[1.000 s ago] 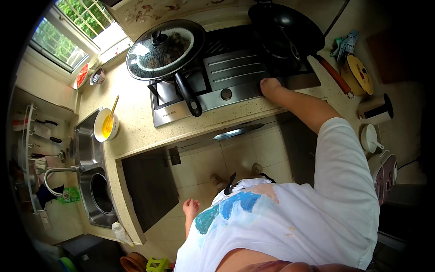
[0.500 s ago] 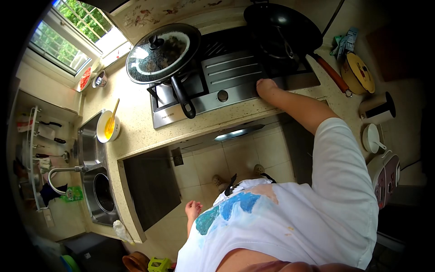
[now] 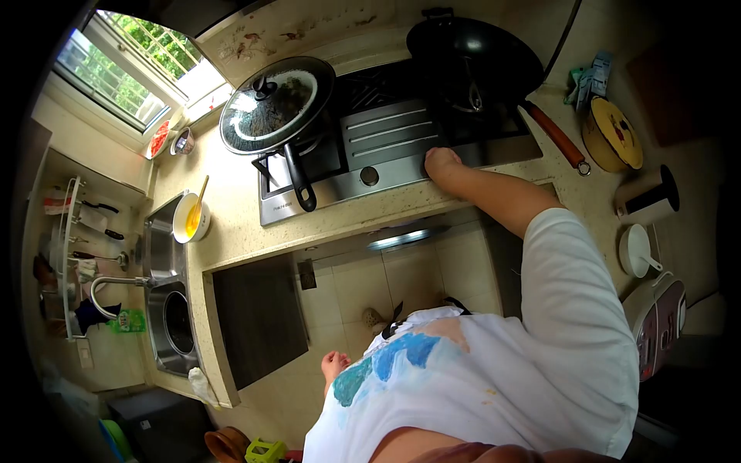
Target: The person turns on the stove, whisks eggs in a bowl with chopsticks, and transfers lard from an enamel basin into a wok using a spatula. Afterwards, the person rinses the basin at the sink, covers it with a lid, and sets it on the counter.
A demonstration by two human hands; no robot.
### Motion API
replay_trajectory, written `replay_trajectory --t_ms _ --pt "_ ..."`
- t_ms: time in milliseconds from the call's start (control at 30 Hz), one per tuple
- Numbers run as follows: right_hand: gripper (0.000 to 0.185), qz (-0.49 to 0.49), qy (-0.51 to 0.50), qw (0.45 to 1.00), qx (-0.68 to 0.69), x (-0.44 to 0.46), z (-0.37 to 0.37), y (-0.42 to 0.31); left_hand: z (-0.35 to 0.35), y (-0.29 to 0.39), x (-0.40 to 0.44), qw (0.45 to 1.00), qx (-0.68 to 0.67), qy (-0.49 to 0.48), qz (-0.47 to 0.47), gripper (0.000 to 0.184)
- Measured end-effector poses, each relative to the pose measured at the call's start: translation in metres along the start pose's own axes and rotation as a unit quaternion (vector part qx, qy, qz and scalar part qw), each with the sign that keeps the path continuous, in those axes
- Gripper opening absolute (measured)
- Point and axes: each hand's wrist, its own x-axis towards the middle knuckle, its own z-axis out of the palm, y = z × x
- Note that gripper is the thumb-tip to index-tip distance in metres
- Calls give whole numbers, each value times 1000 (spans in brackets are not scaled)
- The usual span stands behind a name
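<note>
My right hand [image 3: 442, 163] is at the front panel of the gas stove [image 3: 397, 163], its fingers closed around what appears to be the right stove knob, which the hand covers. The left knob [image 3: 369, 177] is in plain sight. My left hand [image 3: 335, 363] hangs low beside my shirt, loosely curled with nothing in it. On the left burner sits a frying pan [image 3: 299, 181] under a glass lid [image 3: 266, 108]; dark food shows blurrily through the glass. A black wok [image 3: 502, 58] with a wooden handle and a metal utensil in it stands on the right burner.
Left on the counter are a white bowl [image 3: 182, 224] with yellow liquid and chopsticks, and a dish of red pieces [image 3: 159, 139]. The sink [image 3: 158, 339] lies beyond. Rightward stand a yellow lidded pot [image 3: 612, 139], a white ladle-like dish [image 3: 634, 248] and a rice cooker [image 3: 656, 324].
The view has shifted slightly, and the stove sits a little lower and further left in it. My right hand stays at the same spot on the panel. My left hand still hangs low.
</note>
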Motion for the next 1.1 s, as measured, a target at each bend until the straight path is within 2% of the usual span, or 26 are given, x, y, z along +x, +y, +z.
replay_trajectory --t_ms 67,167,233,267,333,467,567,633,867,967,1067,1100 --pt "13 -10 -13 1000 8 10 7 -6 1 -11 1 1000 -5 1 0 29" --pt "13 27 14 999 35 20 10 -8 0 -31 6 996 74 -39 24 28" --pt "41 -32 -190 979 69 15 -13 -3 2 -46 11 994 93 -48 38 27" --pt "41 -33 -188 979 70 14 -12 -3 5 -51 11 994 93 -47 39 27" --pt "13 -4 -123 992 27 11 -9 -7 19 -49 -5 996 91 -10 12 27" --pt "12 -31 -133 991 -4 -1 -17 -4 27 -76 -5 988 137 12 72 28" --pt "13 -63 -120 991 -21 -10 -22 0 41 -58 -36 985 159 23 62 29" --pt "13 -66 -142 987 -42 -10 -23 -1 52 -39 -60 964 243 28 108 30" --pt "13 -45 -129 990 -22 -17 -27 2 58 -7 -67 967 234 16 103 30" --pt "13 -58 -153 986 -17 -2 -16 -3 55 3 -60 975 207 25 71 31" --pt "10 -31 -82 996 10 9 0 -9 45 3 -48 979 194 21 62 31" --pt "9 -22 -88 996 21 4 -6 -6 41 4 -46 971 226 14 81 31"
